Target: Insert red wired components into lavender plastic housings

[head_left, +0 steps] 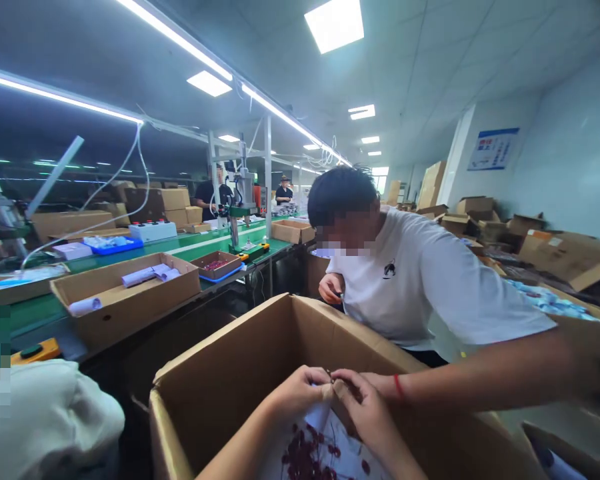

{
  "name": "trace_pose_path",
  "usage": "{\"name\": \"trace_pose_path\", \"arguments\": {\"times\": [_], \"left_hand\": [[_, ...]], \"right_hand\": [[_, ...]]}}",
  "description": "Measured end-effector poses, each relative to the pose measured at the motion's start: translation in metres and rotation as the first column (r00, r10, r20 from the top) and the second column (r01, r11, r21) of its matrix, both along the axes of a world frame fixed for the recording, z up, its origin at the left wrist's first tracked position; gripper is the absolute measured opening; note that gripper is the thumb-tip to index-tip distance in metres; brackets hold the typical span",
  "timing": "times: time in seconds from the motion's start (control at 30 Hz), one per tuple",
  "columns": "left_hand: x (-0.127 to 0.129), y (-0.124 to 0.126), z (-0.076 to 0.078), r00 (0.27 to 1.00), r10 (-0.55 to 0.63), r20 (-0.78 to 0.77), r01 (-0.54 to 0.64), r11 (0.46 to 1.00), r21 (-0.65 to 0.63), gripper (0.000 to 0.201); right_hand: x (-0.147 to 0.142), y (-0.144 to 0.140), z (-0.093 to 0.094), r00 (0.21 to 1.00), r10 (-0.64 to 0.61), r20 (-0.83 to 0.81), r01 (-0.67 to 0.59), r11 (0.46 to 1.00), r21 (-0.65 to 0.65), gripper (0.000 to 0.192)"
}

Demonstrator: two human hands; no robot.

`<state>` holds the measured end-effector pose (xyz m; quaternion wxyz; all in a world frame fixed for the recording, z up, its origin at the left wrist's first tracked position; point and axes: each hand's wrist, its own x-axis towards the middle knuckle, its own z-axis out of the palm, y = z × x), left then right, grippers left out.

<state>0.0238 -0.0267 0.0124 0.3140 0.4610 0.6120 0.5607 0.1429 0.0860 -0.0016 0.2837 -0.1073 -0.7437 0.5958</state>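
My left hand [304,388] and my right hand [359,401] meet above an open cardboard box [207,370]. The fingertips of both are pinched together on something small and dark, too small to name. Just under my left fingers hangs a white, paper-like piece [319,415]; whether it is held I cannot tell. Below the hands, dark red pieces with thin stems [305,453] lie on a white sheet inside the box. A co-worker's forearm with a red string [397,385] reaches in behind my right hand, which hides that person's fingers.
A co-worker in a white shirt [405,280] leans over the box's far right side, another hand [331,288] holding a small dark item. On the left, a green conveyor bench [180,250] carries a carton with white rolls [145,303] and a tray of red pieces [217,265].
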Motion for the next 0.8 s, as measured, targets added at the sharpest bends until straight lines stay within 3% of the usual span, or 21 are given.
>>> {"name": "trace_pose_path", "arguments": {"times": [0.2, 0.37, 0.53, 0.67, 0.8], "left_hand": [[-0.004, 0.005, -0.014, 0.998, 0.066, 0.002, -0.066, 0.998, -0.006, 0.055], [-0.005, 0.008, -0.013, 0.994, 0.096, 0.059, -0.095, 0.995, -0.016, 0.057], [-0.002, 0.015, -0.017, 0.961, 0.153, 0.23, -0.15, 0.988, -0.03, 0.056], [-0.01, 0.02, -0.014, 0.846, 0.238, 0.477, -0.239, 0.969, -0.06, 0.056], [-0.022, 0.01, -0.003, 0.643, 0.257, 0.722, -0.332, 0.943, -0.04, 0.036]], "right_hand": [[-0.007, 0.008, -0.012, 0.987, 0.151, -0.053, -0.16, 0.945, -0.285, 0.044], [-0.01, 0.008, -0.017, 0.971, 0.227, -0.077, -0.229, 0.78, -0.583, 0.045], [-0.009, 0.013, -0.015, 0.965, 0.231, -0.127, -0.252, 0.669, -0.699, 0.04], [-0.001, 0.025, -0.001, 0.991, 0.025, -0.134, -0.119, 0.643, -0.756, 0.042], [0.013, 0.022, 0.022, 0.978, 0.022, -0.208, -0.18, 0.596, -0.783, 0.041]]}}
